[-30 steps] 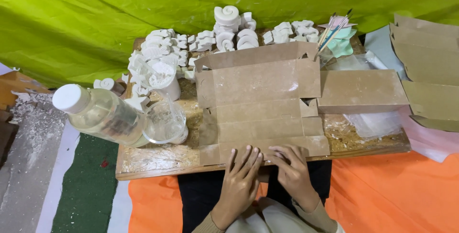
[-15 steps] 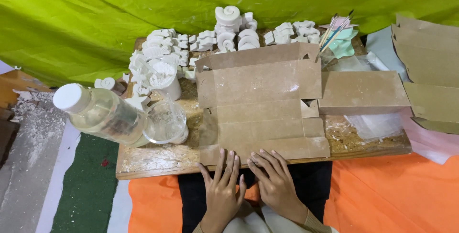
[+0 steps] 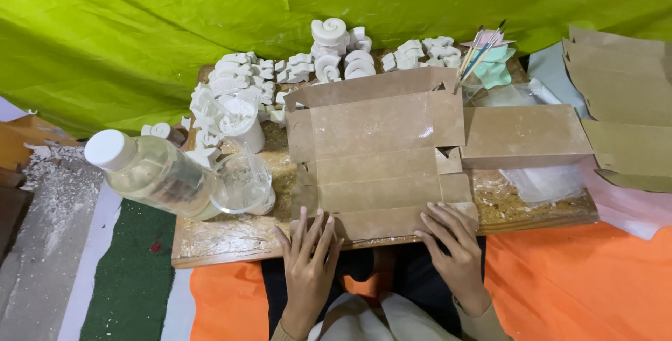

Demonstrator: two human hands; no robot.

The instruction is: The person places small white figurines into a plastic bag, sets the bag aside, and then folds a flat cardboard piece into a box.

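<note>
A flattened brown cardboard box (image 3: pixel 381 152) lies unfolded on a low wooden board (image 3: pixel 231 239). My left hand (image 3: pixel 308 264) rests flat at the board's near edge, fingers spread, touching the box's lower left flap. My right hand (image 3: pixel 455 246) lies flat with fingers apart on the lower right corner of the same flap. Neither hand grips anything.
A clear plastic bottle with a white cap (image 3: pixel 150 173) and a glass cup (image 3: pixel 241 183) stand at the board's left. White plaster figures (image 3: pixel 280 78) crowd the back. Brushes in a jar (image 3: pixel 479 54), plastic bags (image 3: pixel 542 180) and more cardboard blanks (image 3: pixel 623 110) lie at right.
Both hands have slid apart along the near flap: the left hand moved left and down, the right hand moved right. The cardboard box stays where it was.
</note>
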